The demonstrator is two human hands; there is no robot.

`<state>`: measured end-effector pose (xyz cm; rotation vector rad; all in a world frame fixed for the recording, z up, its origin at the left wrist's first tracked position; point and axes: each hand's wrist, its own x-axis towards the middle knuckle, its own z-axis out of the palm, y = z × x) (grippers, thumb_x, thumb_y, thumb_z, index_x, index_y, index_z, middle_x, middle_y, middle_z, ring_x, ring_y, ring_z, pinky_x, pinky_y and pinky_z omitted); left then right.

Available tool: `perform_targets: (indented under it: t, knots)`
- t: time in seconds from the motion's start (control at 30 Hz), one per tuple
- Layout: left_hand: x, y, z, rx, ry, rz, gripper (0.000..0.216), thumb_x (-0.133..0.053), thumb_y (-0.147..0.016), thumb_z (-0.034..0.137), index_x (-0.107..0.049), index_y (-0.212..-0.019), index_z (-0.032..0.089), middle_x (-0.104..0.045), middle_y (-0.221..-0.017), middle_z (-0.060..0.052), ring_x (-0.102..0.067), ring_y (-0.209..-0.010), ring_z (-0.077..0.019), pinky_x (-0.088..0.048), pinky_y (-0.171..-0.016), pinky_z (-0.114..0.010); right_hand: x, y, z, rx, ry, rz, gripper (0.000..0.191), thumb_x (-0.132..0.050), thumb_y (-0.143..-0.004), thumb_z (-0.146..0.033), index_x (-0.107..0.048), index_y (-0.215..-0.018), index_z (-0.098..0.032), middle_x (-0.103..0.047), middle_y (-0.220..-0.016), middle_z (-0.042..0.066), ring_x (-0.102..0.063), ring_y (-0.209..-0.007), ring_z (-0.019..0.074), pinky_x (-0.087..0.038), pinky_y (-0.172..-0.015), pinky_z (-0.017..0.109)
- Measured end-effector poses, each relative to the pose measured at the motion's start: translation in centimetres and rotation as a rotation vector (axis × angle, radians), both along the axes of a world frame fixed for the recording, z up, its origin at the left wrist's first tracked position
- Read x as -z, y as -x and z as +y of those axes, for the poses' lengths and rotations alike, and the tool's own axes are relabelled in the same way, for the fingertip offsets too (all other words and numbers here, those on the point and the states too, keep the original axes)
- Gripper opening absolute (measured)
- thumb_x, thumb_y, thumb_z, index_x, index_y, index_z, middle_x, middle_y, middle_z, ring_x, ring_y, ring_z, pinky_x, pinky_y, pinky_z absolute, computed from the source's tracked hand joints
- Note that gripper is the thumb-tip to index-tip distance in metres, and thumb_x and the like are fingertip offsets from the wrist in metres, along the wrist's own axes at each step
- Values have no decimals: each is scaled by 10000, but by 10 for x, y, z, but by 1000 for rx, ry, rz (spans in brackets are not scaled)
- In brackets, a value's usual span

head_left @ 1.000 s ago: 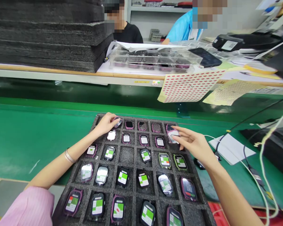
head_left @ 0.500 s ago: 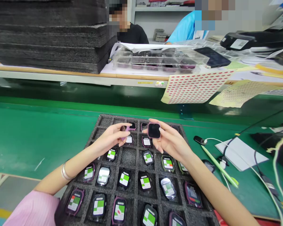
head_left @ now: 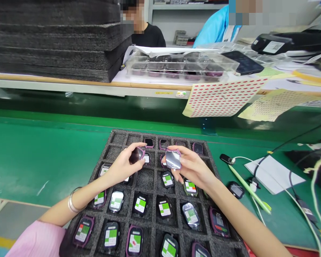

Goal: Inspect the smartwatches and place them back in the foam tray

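A black foam tray [head_left: 146, 177] with square pockets lies on the green belt and holds several small watch bodies with lit green and white screens. Above its far rows, my left hand [head_left: 123, 165] is closed on a purple-edged watch body [head_left: 137, 154] with a dark face. My right hand [head_left: 192, 167] pinches a second purple watch body [head_left: 173, 159] whose face glares silver. The two hands are a short gap apart, neither touching the tray.
The green conveyor belt [head_left: 37, 153] runs left to right. Right of the tray lie a green pen [head_left: 247, 189], a loose watch body [head_left: 237, 189], white paper [head_left: 274, 175] and cables. Behind are a stack of foam trays [head_left: 56, 35], a clear plastic tray [head_left: 182, 66], sticker sheets [head_left: 222, 98] and two seated people.
Both hands lifted a watch body out of the tray's far rows and drew together over its middle. The right-hand piece has since tilted, so its face now glares.
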<state>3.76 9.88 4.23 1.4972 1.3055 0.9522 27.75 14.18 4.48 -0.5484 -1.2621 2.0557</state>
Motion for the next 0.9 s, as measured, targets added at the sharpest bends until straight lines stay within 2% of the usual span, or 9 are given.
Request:
perform_targets:
  t: [0.1,0.2,0.33,0.43,0.47,0.57,0.63,0.77,0.9]
  knots:
    - [2,-1,-1,-3,-17,28,508,-601,-802,296,-481,-1288,211,-585,-878,-16,-443,-566,-99,-373,-490,-212,2,0,0,-2,11,-17,445,-687,-832,-322,-536,-1234,-208,-690,-1005,127,-651,-552,151,-493,-428,231]
    - [3,-2,-1,-11,-35,55,514,-602,-799,285,-482,-1292,207,-616,-993,-44,-531,-674,-133,-416,-549,-223,3,-1,-1,-9,10,-16,470,-682,-840,-315,-522,-1269,-208,-681,-1031,131,-665,-578,160,-507,-446,241]
    - [3,-2,-2,6,-104,95,491,-564,-808,234,-478,-1291,205,-601,-1158,-62,-587,-936,-197,-471,-776,-279,1,0,-2,-9,-4,-13,413,-683,-843,-278,-563,-1232,-207,-682,-1024,115,-674,-586,164,-522,-476,252]
    - [2,-1,-3,15,-180,120,448,-537,-801,178,-501,-1247,202,-580,-1229,-58,-538,-1106,-215,-407,-953,-311,-1,0,-3,1,-18,-40,361,-695,-833,-261,-604,-1177,-202,-692,-985,99,-661,-542,153,-530,-489,270]
    - [2,0,-3,13,-185,124,442,-535,-799,172,-503,-1239,200,-585,-1218,-57,-542,-1097,-213,-408,-949,-308,-2,0,-4,11,-20,-51,359,-701,-828,-263,-609,-1169,-203,-694,-975,93,-656,-530,150,-532,-490,274]
    - [1,0,-3,13,-142,128,463,-534,-817,207,-468,-1276,205,-620,-1077,-43,-593,-858,-174,-460,-752,-269,-3,0,-5,47,-31,-60,382,-714,-816,-286,-611,-1176,-211,-695,-977,87,-648,-515,146,-535,-484,281]
    - [1,0,-3,17,-141,133,451,-534,-819,208,-473,-1266,205,-621,-1011,-33,-577,-777,-157,-447,-687,-254,-3,-1,-5,51,-38,-64,382,-713,-816,-292,-615,-1175,-207,-699,-974,92,-648,-512,149,-533,-470,280]
    - [1,1,-3,16,-191,138,396,-527,-790,144,-521,-1182,198,-614,-1018,-30,-568,-861,-167,-434,-782,-264,-3,-2,-4,29,-44,-93,351,-696,-828,-269,-625,-1164,-201,-702,-969,97,-652,-514,155,-535,-469,281]
    - [1,1,-4,7,-172,119,408,-519,-804,155,-498,-1208,204,-606,-980,-23,-559,-815,-159,-429,-750,-262,-4,-2,-4,29,-50,-84,354,-694,-827,-248,-623,-1170,-196,-700,-963,90,-659,-524,157,-539,-481,279]
